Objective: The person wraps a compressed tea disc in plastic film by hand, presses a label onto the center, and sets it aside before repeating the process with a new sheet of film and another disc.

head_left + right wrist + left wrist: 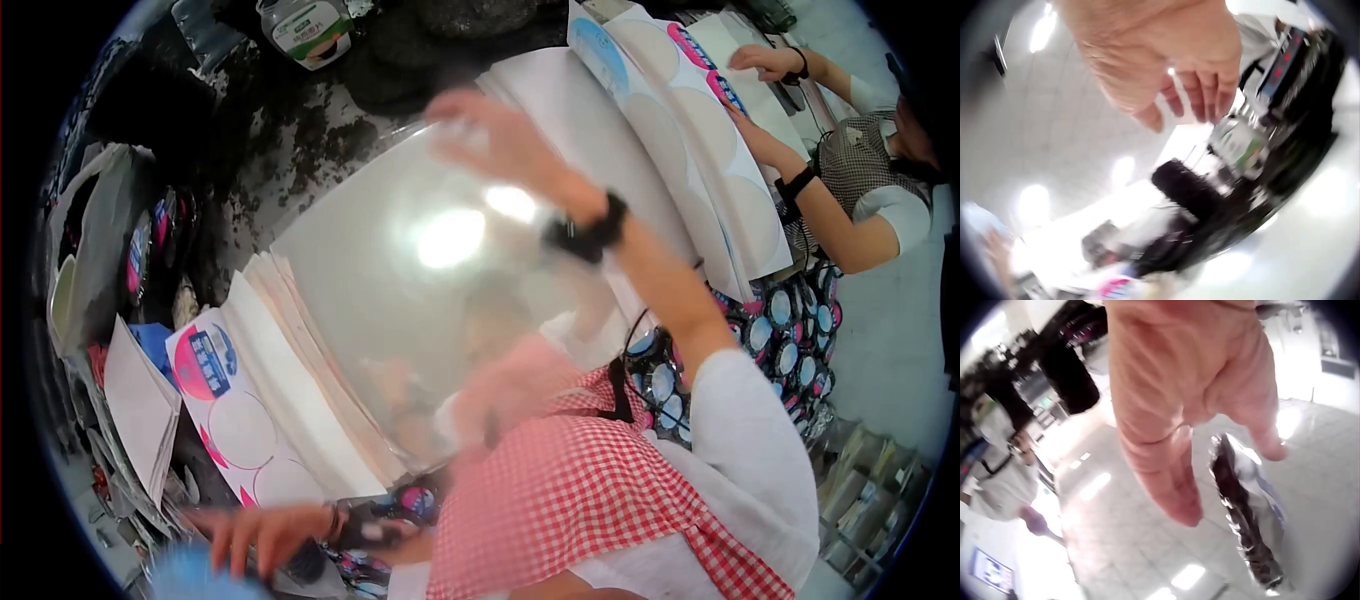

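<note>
The left hand (265, 535) reaches out to the person's left, palm down, with its fingers spread loosely. A foil-edged packet (1247, 519) lies between its fingers and thumb in the left wrist view; a gap shows on the finger side, so the grip looks released there, though whether the thumb brushes the packet I cannot tell. The packet's blue face blurs just below that hand in the head view.

The right hand (490, 140) is stretched forward from a bent arm, wearing a black wristband (590, 230); its fingers hang relaxed and grasp nothing. Under it is a shiny sheet (370, 270).

Ahead of the right hand, beyond the sheet, is a clear jar (308, 35) with a green label; its contents cannot be made out. Farther forward from the left hand an open grey bag (105, 240) has round packs (140, 255) with pink and blue labels just beside it. A heap of round packs with pale blue centres (790, 340) lies to the right of the right forearm. Nearer the left hand is a sheet of round labels (235, 420).
</note>
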